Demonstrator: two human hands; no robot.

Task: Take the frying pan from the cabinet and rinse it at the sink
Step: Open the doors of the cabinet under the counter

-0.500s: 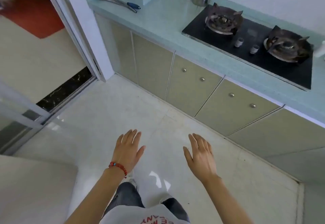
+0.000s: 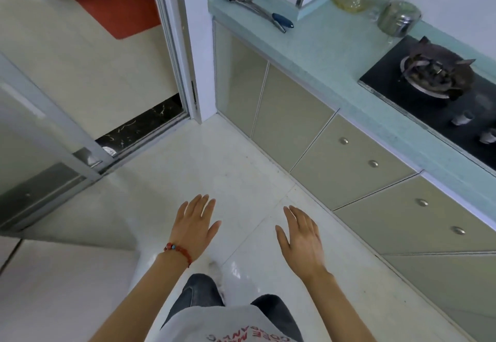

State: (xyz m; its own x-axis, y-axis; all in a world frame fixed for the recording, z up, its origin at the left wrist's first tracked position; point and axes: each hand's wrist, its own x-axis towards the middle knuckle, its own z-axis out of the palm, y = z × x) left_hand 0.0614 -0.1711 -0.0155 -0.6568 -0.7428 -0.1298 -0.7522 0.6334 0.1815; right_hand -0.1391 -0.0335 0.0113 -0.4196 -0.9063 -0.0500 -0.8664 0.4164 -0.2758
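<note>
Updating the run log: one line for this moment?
left hand: open, empty | right hand: open, empty | beige lower cabinet doors: closed | frying pan: not visible

1. Cabinet (image 2: 351, 162): beige-green doors under the pale blue tabletop, all closed, round metal knobs (image 2: 373, 164); runs from 12 o'clock toward 4 o'clock.
2. Frying pan and sink: out of view.
</note>
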